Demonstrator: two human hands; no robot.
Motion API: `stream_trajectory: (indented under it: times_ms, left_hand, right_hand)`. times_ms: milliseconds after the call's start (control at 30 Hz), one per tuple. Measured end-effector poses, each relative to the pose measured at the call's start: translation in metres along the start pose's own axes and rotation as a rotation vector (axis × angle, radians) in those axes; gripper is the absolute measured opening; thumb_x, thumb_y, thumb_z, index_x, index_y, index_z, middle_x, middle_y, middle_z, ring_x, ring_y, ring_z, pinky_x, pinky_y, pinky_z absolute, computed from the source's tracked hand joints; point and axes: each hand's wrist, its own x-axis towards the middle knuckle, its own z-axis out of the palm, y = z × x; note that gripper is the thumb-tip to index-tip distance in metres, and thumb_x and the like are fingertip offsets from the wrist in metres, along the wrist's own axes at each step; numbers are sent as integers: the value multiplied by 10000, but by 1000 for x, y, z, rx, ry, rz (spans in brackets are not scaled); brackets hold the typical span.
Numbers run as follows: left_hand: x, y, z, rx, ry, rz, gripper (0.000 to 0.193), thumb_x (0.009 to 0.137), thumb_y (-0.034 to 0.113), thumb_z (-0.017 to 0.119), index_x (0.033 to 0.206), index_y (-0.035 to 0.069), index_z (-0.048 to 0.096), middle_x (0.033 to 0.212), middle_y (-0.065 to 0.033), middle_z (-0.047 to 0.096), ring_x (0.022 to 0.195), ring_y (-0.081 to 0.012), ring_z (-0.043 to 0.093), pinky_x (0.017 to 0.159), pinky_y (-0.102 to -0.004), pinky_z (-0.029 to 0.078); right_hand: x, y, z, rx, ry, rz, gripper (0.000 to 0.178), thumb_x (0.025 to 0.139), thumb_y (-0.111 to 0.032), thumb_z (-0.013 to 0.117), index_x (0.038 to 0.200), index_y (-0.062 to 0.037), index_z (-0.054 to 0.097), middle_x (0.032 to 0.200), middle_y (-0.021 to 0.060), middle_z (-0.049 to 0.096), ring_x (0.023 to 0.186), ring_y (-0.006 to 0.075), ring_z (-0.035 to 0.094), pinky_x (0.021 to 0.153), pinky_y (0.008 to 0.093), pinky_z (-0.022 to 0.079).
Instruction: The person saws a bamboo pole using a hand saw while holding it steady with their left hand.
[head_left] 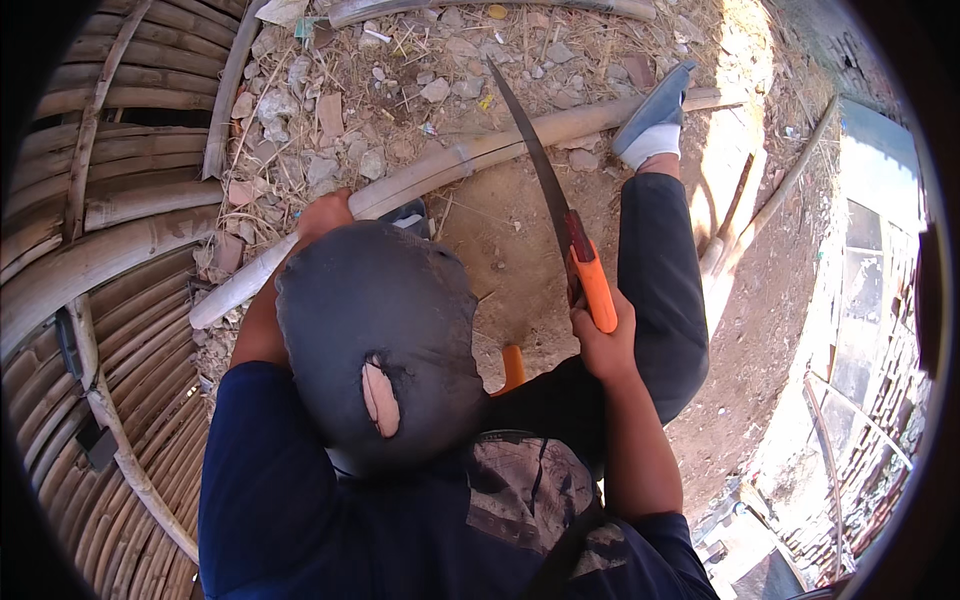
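Note:
My right hand (607, 335) is closed around the orange handle of a handsaw (545, 175). Its long, dark, tapering blade points up and left and crosses the bamboo pole in the picture; whether it touches the pole I cannot tell. My left hand (325, 212) grips the bamboo pole (420, 180) near its left part, with the fingers partly hidden. The pale pole slants from lower left to upper right over the ground. My bent left knee, in dark torn cloth (400, 310), hides much of the middle. My right leg stretches forward, its grey shoe (655, 105) at the pole.
An orange curved piece (512, 368) shows beside my leg, mostly hidden. Stones and brick bits (330, 115) litter the dirt ahead. A bamboo slat structure (130, 400) stands on the left. Further poles (770, 210) lie right, and another pole (500, 5) crosses the far edge.

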Motion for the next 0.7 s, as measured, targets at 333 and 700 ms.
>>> stream_trajectory:
  times_ms: [333,700]
  left_hand:
    - [-8,10,7,-6,81,4,574,747,389,808,1218,84,685,1136,-191,750,1086,-377,727,949,-481,577]
    - [4,11,-18,-24,-8,30,490,817,367,756,1219,96,690,1156,-205,748,1116,-393,715,961,-502,568]
  right_hand:
    - [34,-8,-5,94,-88,147,219,875,1,594,1083,38,653,917,38,641,820,83,592,764,259,499]
    - [-5,-6,-24,-7,-33,4,89,864,-13,609,948,14,621,876,35,616,788,106,579,749,283,493]
